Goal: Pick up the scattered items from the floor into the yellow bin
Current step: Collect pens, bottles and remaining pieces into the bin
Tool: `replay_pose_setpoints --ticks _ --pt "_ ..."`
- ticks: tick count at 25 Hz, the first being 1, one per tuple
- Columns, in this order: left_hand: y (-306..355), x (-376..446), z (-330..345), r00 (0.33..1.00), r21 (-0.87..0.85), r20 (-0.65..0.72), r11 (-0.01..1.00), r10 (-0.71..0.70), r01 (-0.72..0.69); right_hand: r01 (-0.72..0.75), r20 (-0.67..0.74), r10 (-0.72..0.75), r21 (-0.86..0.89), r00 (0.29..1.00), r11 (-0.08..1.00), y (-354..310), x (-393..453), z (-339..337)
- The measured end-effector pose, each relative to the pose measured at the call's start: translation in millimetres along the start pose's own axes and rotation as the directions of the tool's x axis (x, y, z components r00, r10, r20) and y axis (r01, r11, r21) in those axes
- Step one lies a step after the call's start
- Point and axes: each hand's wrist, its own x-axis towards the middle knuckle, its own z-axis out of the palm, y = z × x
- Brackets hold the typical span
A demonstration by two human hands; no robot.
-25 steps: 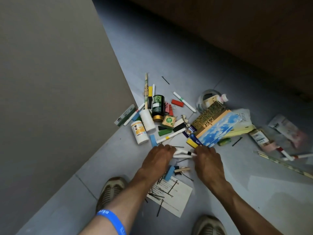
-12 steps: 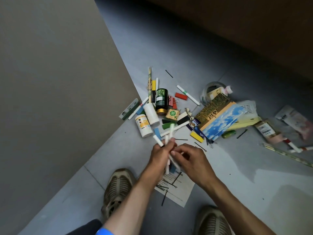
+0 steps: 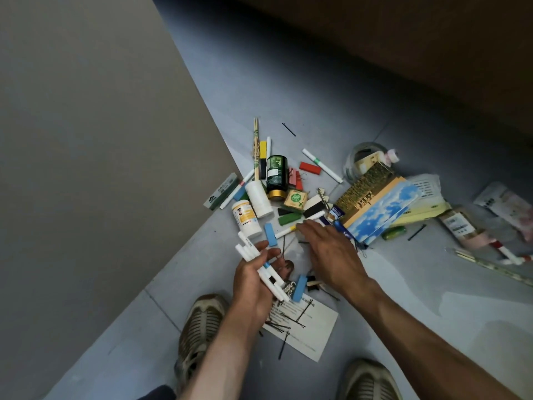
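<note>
My left hand [image 3: 253, 281] is turned palm up above the floor and holds a bundle of white pens [image 3: 261, 265] in its curled fingers. My right hand [image 3: 328, 252] stretches forward with straight fingers, its tips at a white pen with a yellow band [image 3: 288, 230] lying on the floor. Around it lie a blue block [image 3: 270, 234], a green block [image 3: 290, 218], white pill bottles [image 3: 245, 217], a dark green jar [image 3: 277, 177] and a sky-print box [image 3: 383, 210]. No yellow bin is in view.
A grey wall panel [image 3: 101, 140] fills the left side. A white paper [image 3: 314, 327] with several black hairpins lies between my two shoes [image 3: 199, 327]. More packets and pens [image 3: 490, 226] are scattered at the right. A glass jar [image 3: 360, 163] lies at the back.
My left hand has turned palm up with the white pens gathered in it. My right hand has left the bundle and reached forward to the pen on the floor.
</note>
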Motion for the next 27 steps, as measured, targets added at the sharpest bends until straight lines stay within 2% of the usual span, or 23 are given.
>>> replay_pose_setpoints --ticks 2,5,7,8,10,12,14,16,17,19,21,22,24,27 --pt "1.5 1.7 -3.3 1.000 -0.010 -0.005 1.000 -0.021 0.021 -0.003 0.054 0.010 -0.119 0.998 0.993 -4.4 23.4 5.1" --pt "3.4 5.4 -3.8 0.999 0.004 -0.022 0.999 -0.035 0.035 -0.082 0.058 0.101 -0.257 0.993 0.963 -3.6 33.9 6.8" --pt "4.5 5.8 -1.2 0.997 0.039 -0.057 0.998 -0.052 0.055 -0.075 0.066 0.096 -0.270 0.993 0.960 1.6 27.6 5.0" --pt "5.3 7.8 1.0 0.997 0.052 -0.063 0.997 -0.052 0.056 -0.095 0.035 0.103 -0.188 0.994 0.978 3.5 23.8 2.1" --pt "8.0 11.4 8.4 0.999 0.086 -0.041 0.996 0.018 -0.015 -0.129 -0.059 0.139 0.140 0.989 0.982 -3.5 14.7 -8.2" --pt "10.0 13.5 19.3 0.994 0.147 0.030 0.983 0.107 -0.111 -0.087 -0.059 0.122 0.417 0.991 0.905 -25.0 8.2 -22.1" --pt "12.6 14.5 29.0 0.988 0.211 0.060 0.965 0.143 -0.153 -0.014 -0.018 0.027 0.505 0.999 0.863 -45.9 5.1 -31.1" --pt "18.9 19.9 33.9 0.991 0.211 -0.016 0.970 0.130 -0.123 0.015 0.004 -0.020 0.513 1.000 0.858 -51.6 9.8 -35.7" --pt "24.7 23.5 35.0 0.993 0.177 -0.044 0.979 0.112 -0.102 -0.017 0.015 0.011 0.564 1.000 0.825 -47.6 17.7 -39.7" --pt "37.5 30.0 39.6 0.997 0.095 -0.032 0.994 0.066 -0.063 -0.130 -0.013 0.176 0.625 0.984 0.770 -29.5 40.2 -47.5" --pt "48.3 35.3 49.3 0.999 0.026 0.029 0.999 0.021 -0.022 -0.233 -0.134 0.326 0.456 0.936 0.859 0.4 71.4 -55.2" --pt "52.4 38.0 54.9 0.998 0.001 0.058 1.000 0.001 -0.001 -0.281 -0.154 0.346 0.332 0.926 0.900 15.9 88.2 -58.8" --pt "58.2 42.7 64.5 0.996 -0.018 0.090 1.000 -0.020 0.021 -0.352 -0.093 0.365 0.128 0.927 0.927 39.2 118.0 -60.5" --pt "62.9 48.6 71.6 0.998 0.033 0.064 0.999 0.005 -0.007 -0.412 -0.020 0.412 -0.057 0.911 0.909 49.0 140.5 -50.0"
